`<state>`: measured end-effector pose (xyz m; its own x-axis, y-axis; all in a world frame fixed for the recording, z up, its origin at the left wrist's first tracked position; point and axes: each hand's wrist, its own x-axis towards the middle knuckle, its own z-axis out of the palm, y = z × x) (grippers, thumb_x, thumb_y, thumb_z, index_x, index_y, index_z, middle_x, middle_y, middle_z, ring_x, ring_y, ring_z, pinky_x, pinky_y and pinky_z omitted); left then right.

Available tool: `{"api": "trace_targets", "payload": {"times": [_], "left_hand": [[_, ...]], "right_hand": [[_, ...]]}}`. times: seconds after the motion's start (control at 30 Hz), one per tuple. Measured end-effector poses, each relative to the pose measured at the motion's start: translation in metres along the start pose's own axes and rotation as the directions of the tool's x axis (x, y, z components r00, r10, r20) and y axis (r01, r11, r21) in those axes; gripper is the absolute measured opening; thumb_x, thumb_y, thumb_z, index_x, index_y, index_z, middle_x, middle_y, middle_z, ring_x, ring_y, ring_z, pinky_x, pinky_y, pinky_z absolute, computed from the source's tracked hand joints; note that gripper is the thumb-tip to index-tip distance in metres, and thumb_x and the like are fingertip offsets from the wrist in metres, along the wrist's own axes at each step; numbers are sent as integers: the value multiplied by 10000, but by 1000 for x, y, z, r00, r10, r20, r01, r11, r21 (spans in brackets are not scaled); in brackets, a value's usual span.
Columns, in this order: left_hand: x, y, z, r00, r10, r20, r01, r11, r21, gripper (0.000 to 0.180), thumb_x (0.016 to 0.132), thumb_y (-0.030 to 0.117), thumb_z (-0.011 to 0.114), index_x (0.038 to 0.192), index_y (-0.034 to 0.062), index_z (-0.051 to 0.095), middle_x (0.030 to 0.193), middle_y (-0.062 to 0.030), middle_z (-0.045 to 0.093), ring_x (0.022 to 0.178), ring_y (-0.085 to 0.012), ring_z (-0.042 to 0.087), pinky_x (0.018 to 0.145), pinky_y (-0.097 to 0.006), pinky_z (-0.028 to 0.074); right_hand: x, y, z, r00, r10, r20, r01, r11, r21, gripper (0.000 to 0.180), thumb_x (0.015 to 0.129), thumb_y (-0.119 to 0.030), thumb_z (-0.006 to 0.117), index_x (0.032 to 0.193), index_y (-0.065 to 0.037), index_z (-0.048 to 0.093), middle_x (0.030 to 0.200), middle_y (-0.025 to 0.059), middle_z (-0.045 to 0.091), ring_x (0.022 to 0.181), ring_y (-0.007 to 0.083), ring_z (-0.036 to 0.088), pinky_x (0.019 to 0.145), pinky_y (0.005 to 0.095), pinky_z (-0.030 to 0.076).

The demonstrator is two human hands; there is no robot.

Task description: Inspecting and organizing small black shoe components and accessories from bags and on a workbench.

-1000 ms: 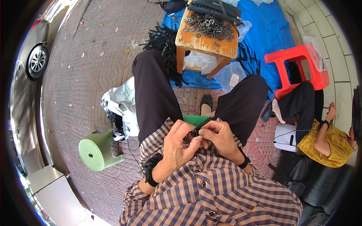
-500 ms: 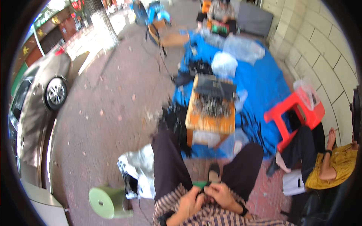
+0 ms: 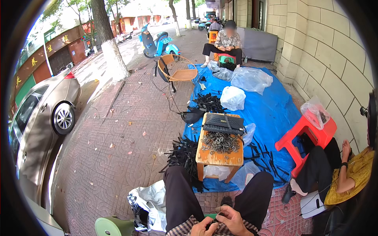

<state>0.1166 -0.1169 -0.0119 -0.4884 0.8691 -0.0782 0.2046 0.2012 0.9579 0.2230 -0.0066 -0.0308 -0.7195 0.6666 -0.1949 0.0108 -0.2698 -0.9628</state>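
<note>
At the lower edge, my left hand (image 3: 202, 227) and my right hand (image 3: 232, 222) meet over my lap. Fingers of both close round a small black piece (image 3: 214, 221), mostly hidden; I cannot tell its exact kind. A bit of something green (image 3: 211, 216) shows behind them, between my knees. Beyond my knees a wooden stool (image 3: 218, 158) bears a heap of small metal buckles (image 3: 221, 142) and a black quilted flat case (image 3: 224, 124). Black straps (image 3: 183, 157) lie piled at the stool's left, and more loose straps (image 3: 264, 157) lie at its right.
A blue tarp (image 3: 271, 114) spreads under the stool, with plastic bags (image 3: 252, 80) on it. A red stool (image 3: 311, 133) and a seated person in yellow (image 3: 346, 181) are at right. Another person (image 3: 228, 43) sits at the far end. A green stool (image 3: 112, 227) stands lower left.
The view has tilted upward and sharpened, so the tarp, stool and my hands appear lower in it. My hands stay together, fingers closed round the small piece.
</note>
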Motion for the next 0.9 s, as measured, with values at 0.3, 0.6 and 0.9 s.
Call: {"api": "trace_targets", "payload": {"times": [0.3, 0.6, 0.9], "left_hand": [[-3, -25, 7, 977, -200, 69, 211, 941, -263, 136, 934, 51, 453, 994, 32, 574, 681, 16, 546, 564, -38, 457, 499, -204, 373], [-1, -25, 0, 962, -221, 157, 270, 848, -457, 133, 958, 131, 552, 1037, 32, 592, 760, 3, 615, 650, -47, 526, 589, -211, 448], [0, -22, -3, 969, -248, -21, 242, 958, -153, 156, 841, 155, 625, 771, 27, 569, 616, -84, 557, 567, -145, 559, 560, -297, 451]], "right_hand": [[3, 2, -4, 996, 90, -18, -88, 993, 76, 415, 861, -29, 627, 1246, 9, 476, 1011, 45, 593, 908, 84, 557, 778, 223, 448], [6, 2, 1, 990, 137, 36, -141, 974, 175, 441, 878, -106, 673, 1261, -8, 479, 944, 24, 596, 785, 55, 540, 677, 184, 443], [6, 3, -2, 991, -18, -132, -4, 986, -165, 300, 910, -93, 606, 1185, -4, 524, 861, 32, 601, 737, 64, 538, 637, 209, 433]]}}
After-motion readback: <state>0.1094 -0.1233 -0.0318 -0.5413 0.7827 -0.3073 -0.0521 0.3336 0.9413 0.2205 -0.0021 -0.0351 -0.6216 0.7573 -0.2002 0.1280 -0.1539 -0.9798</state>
